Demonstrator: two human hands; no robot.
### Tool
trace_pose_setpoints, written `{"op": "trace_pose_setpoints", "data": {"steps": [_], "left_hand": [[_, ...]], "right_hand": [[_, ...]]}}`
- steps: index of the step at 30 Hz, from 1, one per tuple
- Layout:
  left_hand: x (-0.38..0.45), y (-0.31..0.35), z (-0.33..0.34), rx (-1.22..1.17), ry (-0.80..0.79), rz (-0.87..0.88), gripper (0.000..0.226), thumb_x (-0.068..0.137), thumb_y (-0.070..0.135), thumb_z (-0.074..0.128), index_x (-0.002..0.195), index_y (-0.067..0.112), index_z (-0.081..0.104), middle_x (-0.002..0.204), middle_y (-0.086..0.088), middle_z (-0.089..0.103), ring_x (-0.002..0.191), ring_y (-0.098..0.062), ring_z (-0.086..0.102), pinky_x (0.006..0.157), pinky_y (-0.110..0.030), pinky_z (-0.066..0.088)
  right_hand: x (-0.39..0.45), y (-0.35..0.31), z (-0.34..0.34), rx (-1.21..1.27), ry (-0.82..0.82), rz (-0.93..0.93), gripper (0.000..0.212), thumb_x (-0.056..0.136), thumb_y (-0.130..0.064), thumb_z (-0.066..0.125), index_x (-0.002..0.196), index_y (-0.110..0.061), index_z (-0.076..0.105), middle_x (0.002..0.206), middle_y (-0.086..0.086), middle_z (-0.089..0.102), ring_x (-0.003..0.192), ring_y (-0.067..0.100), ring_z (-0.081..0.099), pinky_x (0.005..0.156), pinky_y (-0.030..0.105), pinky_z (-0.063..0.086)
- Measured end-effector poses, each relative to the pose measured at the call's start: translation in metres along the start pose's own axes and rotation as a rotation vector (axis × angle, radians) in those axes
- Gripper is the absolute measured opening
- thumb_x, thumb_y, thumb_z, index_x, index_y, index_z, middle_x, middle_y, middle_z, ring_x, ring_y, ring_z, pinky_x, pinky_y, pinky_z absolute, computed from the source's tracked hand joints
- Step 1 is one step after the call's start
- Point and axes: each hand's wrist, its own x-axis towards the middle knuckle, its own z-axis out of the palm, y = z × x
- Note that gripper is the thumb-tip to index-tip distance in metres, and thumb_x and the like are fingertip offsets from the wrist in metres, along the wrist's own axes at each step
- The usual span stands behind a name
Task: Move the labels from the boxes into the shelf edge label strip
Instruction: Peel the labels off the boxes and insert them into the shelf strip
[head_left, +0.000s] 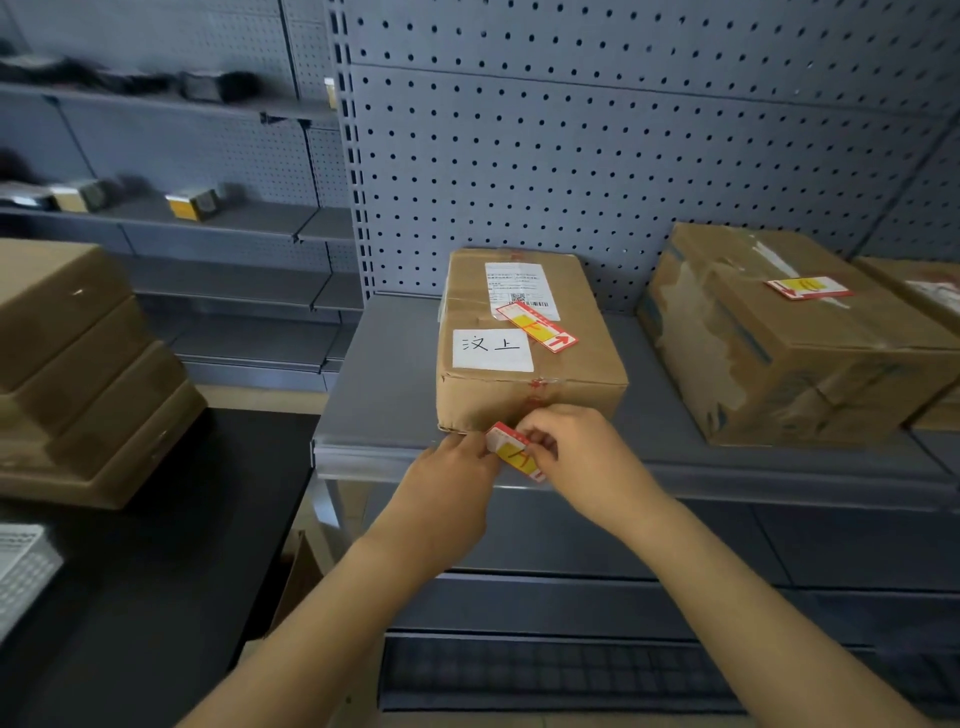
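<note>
A red, white and yellow label (513, 451) is tilted against the shelf edge label strip (374, 461), just below the front of the middle cardboard box (524, 358). My left hand (457, 473) pinches its left end and my right hand (582, 452) pinches its right side. A second such label (537, 327) lies on top of that box, beside a white sticker with handwriting. A third label (808, 287) lies on the box to the right (779, 338).
A grey pegboard wall (597, 156) backs the shelf. A further box (924, 296) sits at the far right. Stacked cardboard boxes (78, 374) stand on a black table (156, 545) to the left. More grey shelves with small items run along the back left.
</note>
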Motion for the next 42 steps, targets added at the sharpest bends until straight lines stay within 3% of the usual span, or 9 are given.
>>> {"op": "trace_pose_setpoints", "data": {"steps": [4, 7, 16, 19, 23, 30, 34, 39, 42], "left_hand": [[-0.002, 0.003, -0.003, 0.062, 0.011, 0.007, 0.038, 0.088, 0.009, 0.050, 0.125, 0.019, 0.049, 0.124, -0.002, 0.053, 0.110, -0.022, 0.052, 0.090, -0.033, 0.044], [0.002, 0.004, -0.011, 0.090, 0.043, 0.012, 0.030, 0.087, 0.009, 0.048, 0.115, 0.020, 0.054, 0.111, -0.001, 0.061, 0.095, -0.021, 0.058, 0.079, -0.030, 0.045], [0.012, 0.018, -0.038, 0.089, 0.094, 0.067, 0.022, 0.094, 0.019, 0.045, 0.111, 0.023, 0.057, 0.106, 0.002, 0.065, 0.088, -0.020, 0.062, 0.067, -0.025, 0.040], [0.027, 0.029, -0.051, 0.099, 0.109, 0.112, 0.025, 0.094, 0.020, 0.045, 0.115, 0.025, 0.058, 0.112, 0.003, 0.065, 0.097, -0.020, 0.061, 0.073, -0.026, 0.045], [0.044, 0.055, -0.061, 0.130, 0.074, 0.181, 0.023, 0.094, 0.029, 0.047, 0.112, 0.022, 0.060, 0.111, -0.004, 0.065, 0.101, -0.026, 0.060, 0.084, -0.034, 0.050], [0.076, 0.137, -0.040, 0.168, -0.032, 0.494, 0.029, 0.091, 0.040, 0.047, 0.112, 0.020, 0.054, 0.113, -0.003, 0.061, 0.103, -0.025, 0.058, 0.082, -0.035, 0.043], [0.092, 0.199, -0.027, 0.103, -0.044, 0.613, 0.036, 0.091, 0.046, 0.046, 0.117, 0.022, 0.053, 0.115, -0.001, 0.061, 0.103, -0.023, 0.058, 0.079, -0.033, 0.042], [0.114, 0.298, -0.015, -0.038, -0.124, 0.842, 0.035, 0.093, 0.043, 0.047, 0.122, 0.025, 0.052, 0.122, 0.004, 0.060, 0.109, -0.016, 0.055, 0.093, -0.035, 0.040], [0.122, 0.366, -0.009, -0.124, -0.130, 0.952, 0.033, 0.092, 0.043, 0.047, 0.120, 0.026, 0.053, 0.117, 0.007, 0.061, 0.106, -0.013, 0.056, 0.092, -0.031, 0.039]], "right_hand": [[0.000, -0.001, 0.001, -0.086, -0.007, -0.016, 0.015, 0.090, -0.018, 0.059, 0.101, -0.021, 0.067, 0.102, -0.002, 0.064, 0.088, 0.015, 0.058, 0.073, 0.036, 0.054], [0.000, -0.001, 0.000, -0.120, -0.026, -0.038, 0.021, 0.091, -0.021, 0.057, 0.111, -0.023, 0.066, 0.108, -0.001, 0.065, 0.099, 0.018, 0.056, 0.080, 0.038, 0.053], [-0.012, 0.000, -0.007, -0.165, -0.042, -0.067, 0.037, 0.086, -0.008, 0.061, 0.121, -0.020, 0.059, 0.117, 0.002, 0.060, 0.110, 0.022, 0.050, 0.088, 0.040, 0.050], [-0.024, 0.004, -0.021, -0.181, -0.008, -0.037, 0.034, 0.083, -0.006, 0.060, 0.115, -0.017, 0.060, 0.110, 0.006, 0.061, 0.105, 0.026, 0.054, 0.081, 0.042, 0.051], [-0.048, 0.022, -0.046, -0.175, -0.021, 0.099, 0.034, 0.084, -0.014, 0.063, 0.117, -0.019, 0.062, 0.110, 0.006, 0.064, 0.103, 0.023, 0.058, 0.085, 0.040, 0.051], [-0.128, 0.073, -0.099, -0.199, 0.052, 0.404, 0.031, 0.086, -0.027, 0.065, 0.117, -0.019, 0.062, 0.108, 0.005, 0.067, 0.098, 0.019, 0.060, 0.080, 0.034, 0.052], [-0.178, 0.100, -0.130, -0.186, 0.134, 0.562, 0.038, 0.088, -0.031, 0.063, 0.123, -0.017, 0.058, 0.116, 0.005, 0.064, 0.105, 0.017, 0.058, 0.088, 0.031, 0.049], [-0.250, 0.140, -0.174, -0.208, 0.239, 0.736, 0.039, 0.088, -0.034, 0.062, 0.124, -0.020, 0.056, 0.113, 0.003, 0.063, 0.100, 0.016, 0.057, 0.086, 0.034, 0.050], [-0.294, 0.165, -0.204, -0.233, 0.354, 0.792, 0.037, 0.087, -0.029, 0.061, 0.122, -0.021, 0.057, 0.108, 0.001, 0.064, 0.097, 0.017, 0.059, 0.084, 0.036, 0.051]]}}
